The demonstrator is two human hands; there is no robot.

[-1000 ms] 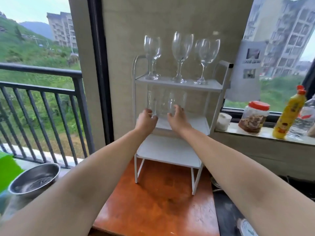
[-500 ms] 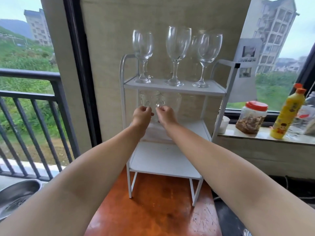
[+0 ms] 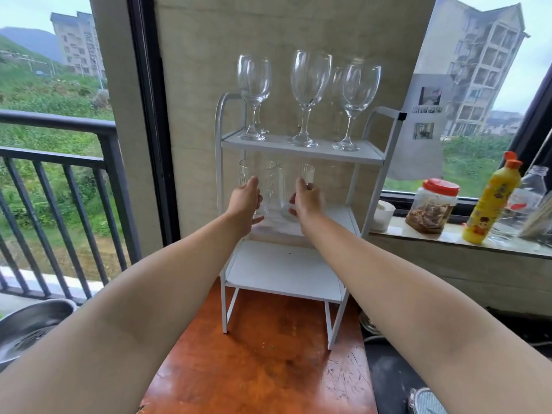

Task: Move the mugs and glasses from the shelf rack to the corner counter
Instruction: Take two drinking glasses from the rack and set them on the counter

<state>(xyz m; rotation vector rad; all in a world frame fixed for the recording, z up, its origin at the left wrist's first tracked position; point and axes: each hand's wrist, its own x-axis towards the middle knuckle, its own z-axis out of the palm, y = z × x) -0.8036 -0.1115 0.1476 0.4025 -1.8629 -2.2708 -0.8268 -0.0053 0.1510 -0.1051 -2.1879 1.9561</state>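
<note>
Head view shows my left hand up against a clear glass on the middle shelf of the white shelf rack. The fingers there are curved round the side of that glass, and the thumb sticks up. My right hand is just beside it, with its fingers curled round a second clear glass. Both glasses stand upright and close together on the left part of the middle shelf. I cannot tell if they are lifted off the shelf or resting on it.

On the top shelf stand the wine glasses, all upright on their stems. Some stand in front and some stand behind them. The bottom shelf is a flat white board.

The rack stands on a brown desk with scratches near its right edge. To the left, low down, is a metal bowl, and behind it a dark railing with green hills past it.

To the right of the rack is a window ledge. On it sit a small white cup, a jar with a red lid, a yellow bottle with an orange cap and a clear bottle.
</note>
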